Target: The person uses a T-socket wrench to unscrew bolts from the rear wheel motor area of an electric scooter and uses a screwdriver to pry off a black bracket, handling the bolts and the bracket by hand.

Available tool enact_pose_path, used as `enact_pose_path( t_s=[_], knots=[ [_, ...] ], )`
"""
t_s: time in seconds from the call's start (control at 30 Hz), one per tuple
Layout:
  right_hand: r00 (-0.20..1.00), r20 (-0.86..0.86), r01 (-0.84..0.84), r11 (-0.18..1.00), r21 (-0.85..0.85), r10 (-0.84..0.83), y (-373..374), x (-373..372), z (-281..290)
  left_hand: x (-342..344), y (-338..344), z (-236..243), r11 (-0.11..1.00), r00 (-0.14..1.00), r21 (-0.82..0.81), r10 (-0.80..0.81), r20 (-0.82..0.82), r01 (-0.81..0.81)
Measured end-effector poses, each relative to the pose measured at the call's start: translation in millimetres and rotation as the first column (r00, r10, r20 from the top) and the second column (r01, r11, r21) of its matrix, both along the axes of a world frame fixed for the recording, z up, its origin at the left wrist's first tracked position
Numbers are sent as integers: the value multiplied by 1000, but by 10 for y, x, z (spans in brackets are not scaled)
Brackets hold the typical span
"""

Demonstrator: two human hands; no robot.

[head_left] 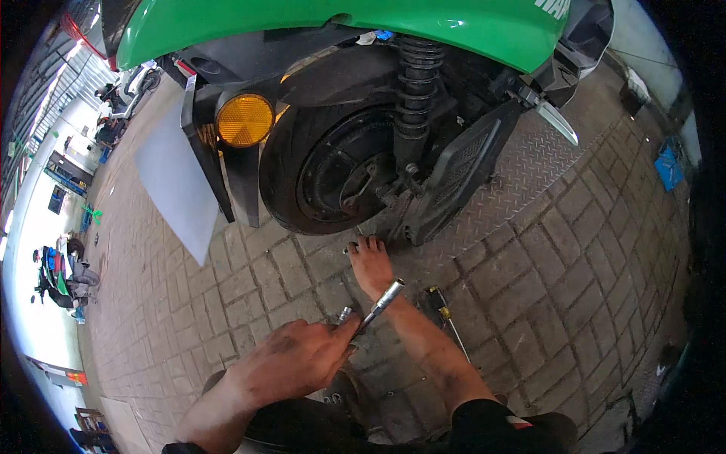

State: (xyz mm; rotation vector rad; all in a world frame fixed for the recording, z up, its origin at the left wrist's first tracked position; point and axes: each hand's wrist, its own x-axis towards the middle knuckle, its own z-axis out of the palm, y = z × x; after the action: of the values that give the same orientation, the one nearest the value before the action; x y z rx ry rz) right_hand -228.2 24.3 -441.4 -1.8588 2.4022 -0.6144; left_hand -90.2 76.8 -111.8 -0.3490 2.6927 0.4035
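Note:
My left hand is closed around a chrome socket wrench, its long socket end pointing up and to the right. A second, shorter metal end shows beside the knuckles. Farther ahead, my right hand reaches down to the paving just below the scooter's rear wheel. Its fingers are bent together, and a small shiny metal piece shows at their left edge; what exactly they grip is too small to make out. A screwdriver with a yellow and black handle lies on the bricks beside my right forearm.
Above stands the scooter with its green body panel, black shock absorber and round orange reflector. A metal tread plate lies to its right. Other scooters stand far left. A blue bag is far right.

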Motion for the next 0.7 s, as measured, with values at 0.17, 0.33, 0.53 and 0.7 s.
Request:
enact_pose_path(
  t_s=[0.17,0.33,0.53,0.7],
  knots=[
    [992,45,-124,978,167,119,98,94,159,267,-109,-5,992,979,-125,-36,-203,11],
    [811,74,-581,785,215,580,435,-280,94,199,-248,220,922,893,29,380,-240,-385],
    [667,-28,-558,524,643,745,1400,-1261,492,104,-192,162,961,942,21,274,-194,-275],
    [839,62,-501,722,477,541,1947,-1162,70,138,-119,111,988,975,-20,151,-161,-156]
  ],
)
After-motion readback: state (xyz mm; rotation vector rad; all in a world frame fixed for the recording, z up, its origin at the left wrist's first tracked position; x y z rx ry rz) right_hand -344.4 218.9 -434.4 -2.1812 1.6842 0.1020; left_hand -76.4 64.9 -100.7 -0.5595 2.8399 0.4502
